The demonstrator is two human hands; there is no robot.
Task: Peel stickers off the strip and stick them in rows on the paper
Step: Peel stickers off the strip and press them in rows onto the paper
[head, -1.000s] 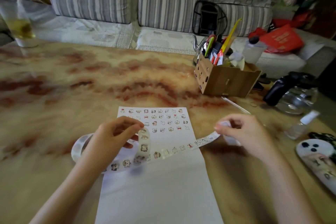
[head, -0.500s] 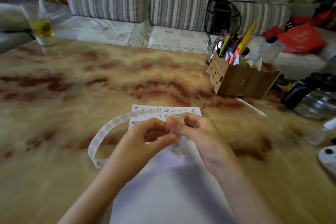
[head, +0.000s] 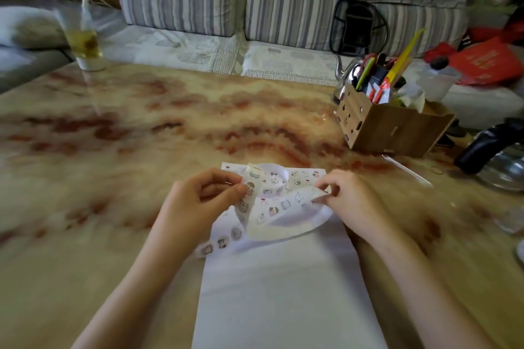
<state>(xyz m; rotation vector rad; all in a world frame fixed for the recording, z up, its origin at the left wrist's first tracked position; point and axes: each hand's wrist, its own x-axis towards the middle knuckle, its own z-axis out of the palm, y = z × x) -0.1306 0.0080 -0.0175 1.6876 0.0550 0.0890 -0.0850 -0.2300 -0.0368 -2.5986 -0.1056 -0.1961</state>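
Fingers (head: 236,191) of left hand (head: 195,202) and right hand (head: 353,201) pinch cartoon sticker strip (head: 283,203).

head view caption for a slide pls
Left hand and right hand pinch the sticker strip over the part-filled paper.

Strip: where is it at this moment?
In the head view the strip sits at centre, pinched between the left hand and right hand over the far end of the paper; its tail trails off the left edge.

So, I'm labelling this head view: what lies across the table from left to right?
Glass of yellow drink → left hand → right hand (both pinch the sticker strip) → cardboard box → black-handled kettle.
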